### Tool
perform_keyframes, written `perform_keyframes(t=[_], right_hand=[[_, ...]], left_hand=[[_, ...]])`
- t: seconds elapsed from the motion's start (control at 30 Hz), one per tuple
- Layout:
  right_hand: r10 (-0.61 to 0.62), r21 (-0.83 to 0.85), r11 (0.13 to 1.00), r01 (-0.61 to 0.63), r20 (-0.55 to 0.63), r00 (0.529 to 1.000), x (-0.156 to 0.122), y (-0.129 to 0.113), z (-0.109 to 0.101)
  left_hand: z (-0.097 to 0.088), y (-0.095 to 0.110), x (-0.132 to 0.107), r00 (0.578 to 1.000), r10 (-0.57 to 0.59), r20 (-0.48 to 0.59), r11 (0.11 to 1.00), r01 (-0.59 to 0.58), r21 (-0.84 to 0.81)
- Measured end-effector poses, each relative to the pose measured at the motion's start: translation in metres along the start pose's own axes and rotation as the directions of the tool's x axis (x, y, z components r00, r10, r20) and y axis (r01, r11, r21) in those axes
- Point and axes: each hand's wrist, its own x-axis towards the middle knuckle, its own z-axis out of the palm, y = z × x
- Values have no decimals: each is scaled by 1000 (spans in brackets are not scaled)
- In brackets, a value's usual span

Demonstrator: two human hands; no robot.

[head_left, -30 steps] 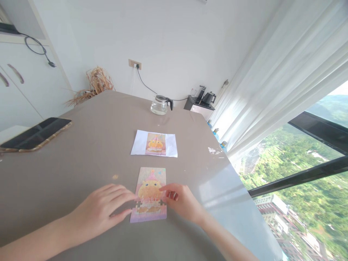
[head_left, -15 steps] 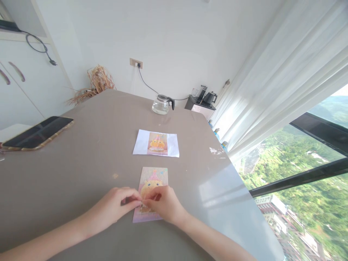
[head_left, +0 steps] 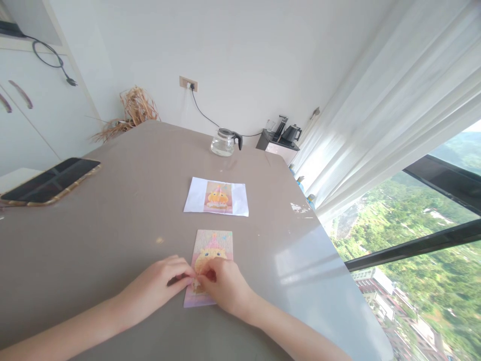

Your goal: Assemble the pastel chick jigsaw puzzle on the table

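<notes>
A jigsaw puzzle (head_left: 213,240) with a yellow cartoon figure in a pink party hat lies flat on the table, upright to me. My left hand (head_left: 167,281) is at its left edge, with thumb and fingertips drawn together in a pinch. Over the puzzle's lower middle, my right hand (head_left: 225,286) pinches too, its fingertips almost meeting the left ones. Whatever is between the fingertips is too small or too hidden to make out. Beyond the puzzle lies a white paper sheet (head_left: 195,195) printed with a similar picture. My right hand covers part of the puzzle.
At the table's far side stands a glass pot (head_left: 222,144) with a black handle and clear liquid. A phone (head_left: 52,180) rests at the left. Behind the table is a small cabinet (head_left: 278,150) carrying a black kettle (head_left: 291,134). A window (head_left: 432,220) and curtain are on the right.
My right hand has shifted slightly and its fingers have curled closer together. The left hand stays at the puzzle's left edge. The view has moved a little.
</notes>
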Motion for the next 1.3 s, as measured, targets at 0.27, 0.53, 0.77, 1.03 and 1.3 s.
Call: perform_keyframes(t=[0.27,0.53,0.77,1.03,1.3], right_hand=[[-15,-25,1000,15,-2,1000,0,2,1],[-15,-13,1000,15,1,1000,0,4,3],[-29,-6,1000,29,24,999,1,3,1],[10,27,1000,-13,130,991,8,-2,-9],[74,92,990,-106,304,950,24,-7,-22]], left_hand=[[5,-6,-1,996,82,-35,996,-81,37],[11,-20,-2,989,119,-92,990,-111,85],[15,-31,-3,988,106,-111,990,-95,103],[8,-15,5,995,28,-100,999,-26,24],[2,-3,4,996,-90,17,986,91,-141]])
